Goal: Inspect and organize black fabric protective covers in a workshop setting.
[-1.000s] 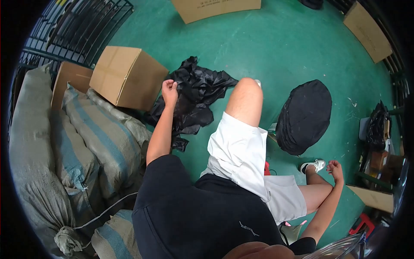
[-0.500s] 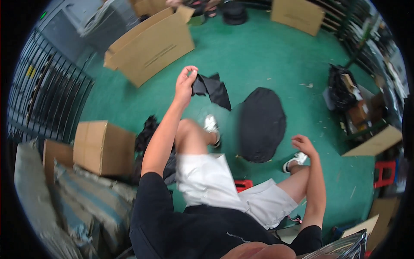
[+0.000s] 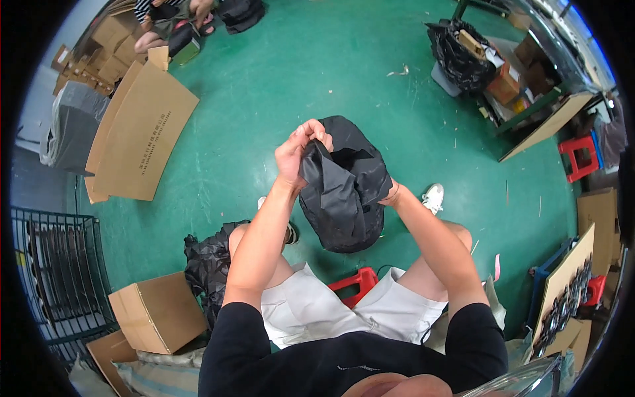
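My left hand (image 3: 301,151) pinches the rim of a thin black fabric piece (image 3: 334,188), which hangs open like a bag in front of me. My right hand (image 3: 393,192) reaches into or behind its right side; the fabric hides the fingers. Below the fabric, a black oval bundle (image 3: 347,239) lies on the green floor between my feet. The fabric covers much of it, and where one ends and the other starts is hard to make out.
A red stool (image 3: 360,286) shows between my thighs. Crumpled black plastic (image 3: 208,264) and a carton (image 3: 159,314) sit at my left. Farther off stand a large open carton (image 3: 142,132), a seated person (image 3: 175,20) and a black bin bag (image 3: 460,59). Another red stool (image 3: 579,159) is at right.
My left hand has come in toward the middle with the black fabric, which is now spread open. My right hand has moved from beside my right knee to the fabric. The view has turned.
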### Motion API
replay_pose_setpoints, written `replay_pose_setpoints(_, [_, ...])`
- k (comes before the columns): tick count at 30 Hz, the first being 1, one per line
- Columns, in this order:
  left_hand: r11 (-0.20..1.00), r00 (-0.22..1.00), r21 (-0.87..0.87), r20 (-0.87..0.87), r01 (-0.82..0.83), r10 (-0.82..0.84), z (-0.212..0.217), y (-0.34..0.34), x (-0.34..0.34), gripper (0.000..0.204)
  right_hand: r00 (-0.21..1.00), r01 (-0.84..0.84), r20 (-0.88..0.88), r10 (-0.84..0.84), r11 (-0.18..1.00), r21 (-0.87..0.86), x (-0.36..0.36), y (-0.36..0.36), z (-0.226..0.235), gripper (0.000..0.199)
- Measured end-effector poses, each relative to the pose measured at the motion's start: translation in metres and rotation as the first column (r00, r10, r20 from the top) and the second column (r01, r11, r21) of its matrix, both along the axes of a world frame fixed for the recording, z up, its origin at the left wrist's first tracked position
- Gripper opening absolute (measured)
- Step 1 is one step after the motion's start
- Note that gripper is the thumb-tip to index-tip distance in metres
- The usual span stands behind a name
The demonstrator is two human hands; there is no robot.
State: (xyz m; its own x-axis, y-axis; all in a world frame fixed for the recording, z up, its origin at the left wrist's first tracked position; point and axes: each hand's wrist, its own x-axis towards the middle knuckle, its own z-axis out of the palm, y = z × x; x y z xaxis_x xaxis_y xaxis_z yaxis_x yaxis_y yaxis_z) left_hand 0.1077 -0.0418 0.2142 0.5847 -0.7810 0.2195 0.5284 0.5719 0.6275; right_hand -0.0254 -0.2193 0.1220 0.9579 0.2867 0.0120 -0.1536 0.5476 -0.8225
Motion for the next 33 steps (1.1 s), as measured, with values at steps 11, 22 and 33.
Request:
replay_pose_setpoints(11, [0.804,0.861,0.395,0.438,-0.444,0.260,-0.003,-0.031,0.002,0.029,0.906,0.398,-0.214,-0.366,0.908,0.129,0.023,-0.024,0.058,0.025])
replay_pose_setpoints(22, [0.601,0.817,0.558,0.451,-0.573,0.359,-0.031,-0.036,-0.007,0.011,0.877,0.476,-0.032,-0.479,0.876,-0.077,0.010,-0.041,0.062,0.032])
replay_pose_setpoints(33, [0.667,0.965,0.711,0.058,-0.221,0.257,-0.027,-0.043,-0.006,0.028,0.918,0.330,0.006,-0.396,0.758,-0.562,0.012,-0.029,0.051,0.024])
